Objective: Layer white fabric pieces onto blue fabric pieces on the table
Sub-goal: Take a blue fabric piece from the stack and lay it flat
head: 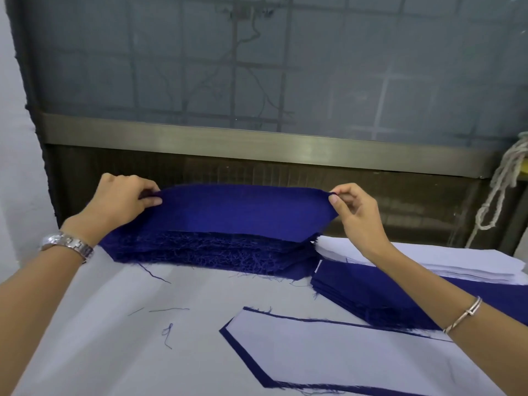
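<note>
Nearest on table (114, 324): white piece (328, 352) already laid over blue underpiece (228, 335), with a narrow blue border.

Beyond, to right: low blue pile (371, 292), then white stack (428, 261) behind.

Far centre: top blue piece (243, 210) lifted off frayed blue stack (214, 252), far edge raised. Pinched at both end corners by left hand (120, 201) and right hand (354, 212), thumb against fingers.

Judged light, limp, fray-prone; best held by corners, kept taut.
</note>
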